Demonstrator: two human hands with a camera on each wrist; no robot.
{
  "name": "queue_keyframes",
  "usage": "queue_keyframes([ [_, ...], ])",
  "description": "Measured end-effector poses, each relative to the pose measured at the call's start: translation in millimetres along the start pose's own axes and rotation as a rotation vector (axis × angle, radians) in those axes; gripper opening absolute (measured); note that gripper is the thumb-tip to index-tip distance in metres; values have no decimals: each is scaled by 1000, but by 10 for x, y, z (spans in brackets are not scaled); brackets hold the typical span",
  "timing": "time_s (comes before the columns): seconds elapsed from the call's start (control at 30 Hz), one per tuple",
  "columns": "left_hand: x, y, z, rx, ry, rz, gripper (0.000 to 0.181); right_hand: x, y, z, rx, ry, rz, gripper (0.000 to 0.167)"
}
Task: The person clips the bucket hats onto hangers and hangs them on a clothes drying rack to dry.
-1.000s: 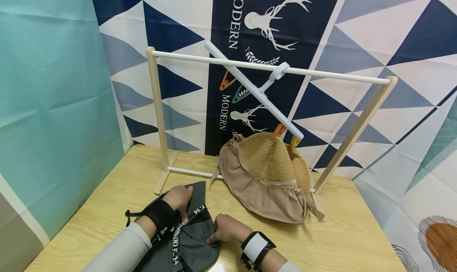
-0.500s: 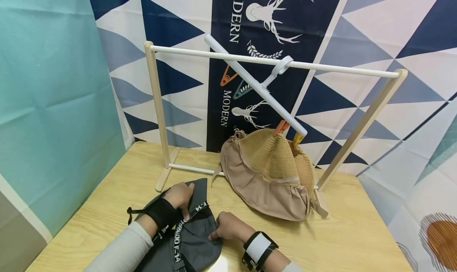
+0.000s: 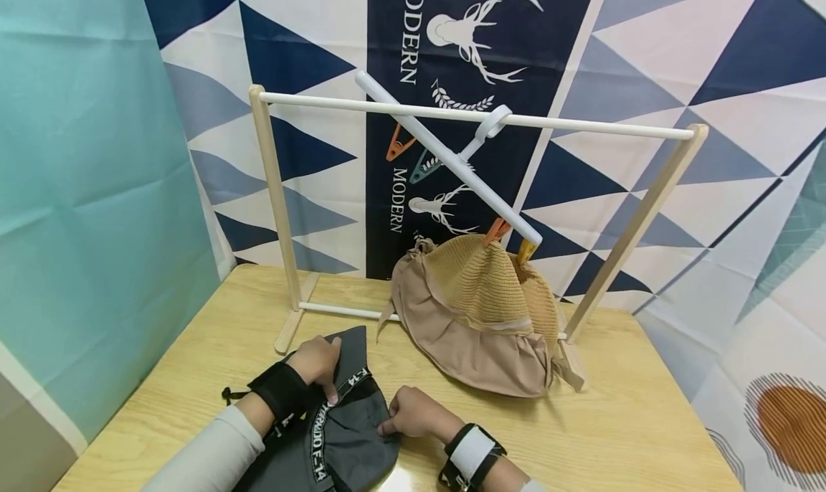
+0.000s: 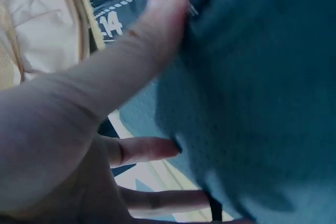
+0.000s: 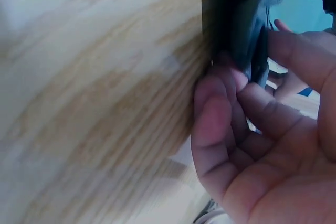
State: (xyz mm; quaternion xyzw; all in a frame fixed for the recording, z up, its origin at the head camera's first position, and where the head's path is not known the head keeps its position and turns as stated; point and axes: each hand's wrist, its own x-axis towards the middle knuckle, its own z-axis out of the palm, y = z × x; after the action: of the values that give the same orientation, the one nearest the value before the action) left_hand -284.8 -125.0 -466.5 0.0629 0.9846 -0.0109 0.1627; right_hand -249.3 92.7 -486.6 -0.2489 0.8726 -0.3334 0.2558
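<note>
A dark grey hat [image 3: 361, 434] with a white-lettered black band [image 3: 319, 442] lies near the front of the table in the head view. My left hand [image 3: 316, 365] grips its far part, thumb over the band and fingers on the other side, as the left wrist view shows. At the hat's right edge, my right hand [image 3: 416, 412] pinches the cloth between thumb and curled fingers. In the right wrist view those fingers [image 5: 212, 119] hold the dark fabric [image 5: 239, 19] close to the wood. The hat's near end runs out of the head view.
Behind the hands stands a rack with a white rail [image 3: 400, 109] and wooden posts [image 3: 635, 230]. A pale hanger [image 3: 452, 161] hangs tilted from it, with orange clips and a yellow clip [image 3: 526, 251] holding a beige sun hat [image 3: 477, 348]. Patterned cloth [image 3: 310, 47] covers the back wall.
The head view has shifted slightly. Both hands keep their hold on the dark grey hat, which shows no clear movement on the table.
</note>
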Motion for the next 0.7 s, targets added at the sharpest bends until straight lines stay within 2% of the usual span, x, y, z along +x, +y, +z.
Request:
queue_keyframes([
  [0.3, -78, 23, -30, -26, -23, -36, 114, -50, 25, -11, 48, 40, 15, 59],
  [0.53, -130, 27, -91, -44, -43, -59, 109, -51, 28, 18, 44, 162, -14, 49],
  [0.7, -173, 33, -125, -52, -47, -68, 105, -71, -27, 8, 48, 203, -42, 47],
])
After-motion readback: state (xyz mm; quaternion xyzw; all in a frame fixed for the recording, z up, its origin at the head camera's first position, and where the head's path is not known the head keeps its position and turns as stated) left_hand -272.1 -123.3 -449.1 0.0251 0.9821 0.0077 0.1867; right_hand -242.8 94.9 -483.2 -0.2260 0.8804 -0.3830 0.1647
